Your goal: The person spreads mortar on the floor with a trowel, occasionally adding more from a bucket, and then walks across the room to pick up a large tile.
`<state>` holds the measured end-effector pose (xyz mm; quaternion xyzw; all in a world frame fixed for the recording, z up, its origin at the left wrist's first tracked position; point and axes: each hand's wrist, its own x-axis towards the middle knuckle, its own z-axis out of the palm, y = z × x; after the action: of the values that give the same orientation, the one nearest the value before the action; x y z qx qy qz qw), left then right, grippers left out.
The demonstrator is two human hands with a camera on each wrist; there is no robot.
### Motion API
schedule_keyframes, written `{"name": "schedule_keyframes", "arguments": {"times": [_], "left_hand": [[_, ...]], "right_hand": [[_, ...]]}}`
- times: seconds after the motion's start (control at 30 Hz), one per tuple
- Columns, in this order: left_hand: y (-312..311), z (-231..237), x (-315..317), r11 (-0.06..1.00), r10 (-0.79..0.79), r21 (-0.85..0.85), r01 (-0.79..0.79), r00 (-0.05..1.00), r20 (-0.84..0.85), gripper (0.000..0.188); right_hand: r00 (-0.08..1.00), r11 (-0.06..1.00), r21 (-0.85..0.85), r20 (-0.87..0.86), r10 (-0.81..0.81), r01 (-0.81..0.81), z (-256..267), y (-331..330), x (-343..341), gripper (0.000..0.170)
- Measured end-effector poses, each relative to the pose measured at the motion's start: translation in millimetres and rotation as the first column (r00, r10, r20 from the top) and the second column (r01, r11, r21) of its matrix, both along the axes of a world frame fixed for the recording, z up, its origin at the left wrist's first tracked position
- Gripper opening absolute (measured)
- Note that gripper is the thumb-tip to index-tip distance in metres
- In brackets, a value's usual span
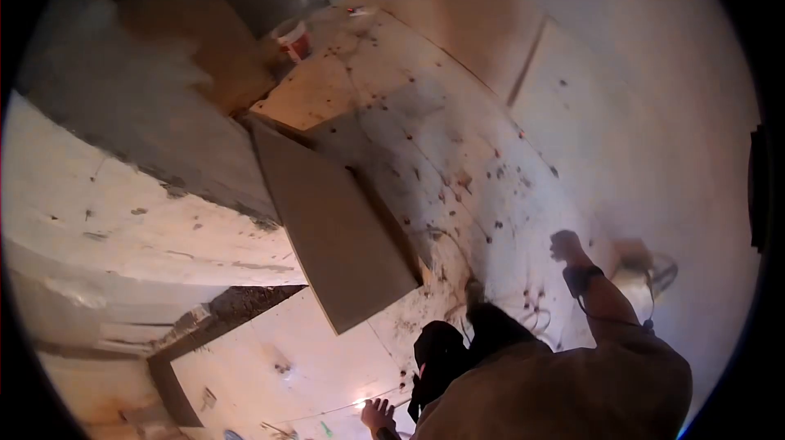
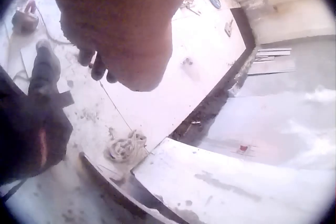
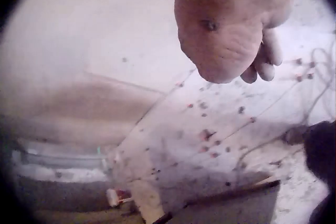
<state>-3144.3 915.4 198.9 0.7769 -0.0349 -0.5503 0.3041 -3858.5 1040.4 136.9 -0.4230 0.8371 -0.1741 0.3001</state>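
My left hand hangs low at the bottom of the head view, its fingers loose and apart, holding nothing. The left wrist view shows this hand above the pale tiled floor. Off to the right of my body hangs my right hand, fingers loosely curled around nothing. In the right wrist view the same hand is over floor tiles dotted with small reddish pieces. A large grey-brown panel stands ahead of me beside a wall end; neither hand touches it.
A white and red bucket stands at the far end of the floor. On the right, a cable lies near a blurred brownish object. A crumpled cloth lies on the tiles near the panel. A dark floor gap borders the tiles.
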Motion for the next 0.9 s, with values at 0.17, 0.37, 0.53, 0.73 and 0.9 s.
{"name": "schedule_keyframes", "arguments": {"times": [0.17,0.37,0.53,0.73,0.9], "left_hand": [[-85.7,69.3,-132.7,0.973,-0.016,-0.229,0.003,0.998,-0.055,0.071],[-176.0,50.1,-209.4,0.873,0.300,-0.378,-0.310,0.950,-0.085,0.079],[-215.6,29.0,-236.5,0.604,0.658,-0.378,-0.702,0.706,-0.261,0.073],[-200.0,-26.2,-223.1,0.414,0.790,-0.358,-0.837,0.525,-0.315,0.060],[-235.5,4.4,-249.8,0.288,0.892,-0.392,-0.874,0.393,-0.221,0.054]], "right_hand": [[0.741,0.859,-0.164,0.598,-0.305,0.486,149.0,-268.9,-23.4,0.023],[0.842,0.983,-0.169,0.540,0.026,0.078,172.1,-377.3,-1.1,0.027],[0.798,0.962,0.225,0.546,-0.254,0.152,109.1,-367.8,-56.0,0.027],[0.671,0.928,0.319,0.647,-0.362,0.194,127.8,-477.2,-93.9,0.022],[0.746,0.977,0.071,0.657,0.106,-0.202,166.6,-664.6,-25.9,0.023]]}}
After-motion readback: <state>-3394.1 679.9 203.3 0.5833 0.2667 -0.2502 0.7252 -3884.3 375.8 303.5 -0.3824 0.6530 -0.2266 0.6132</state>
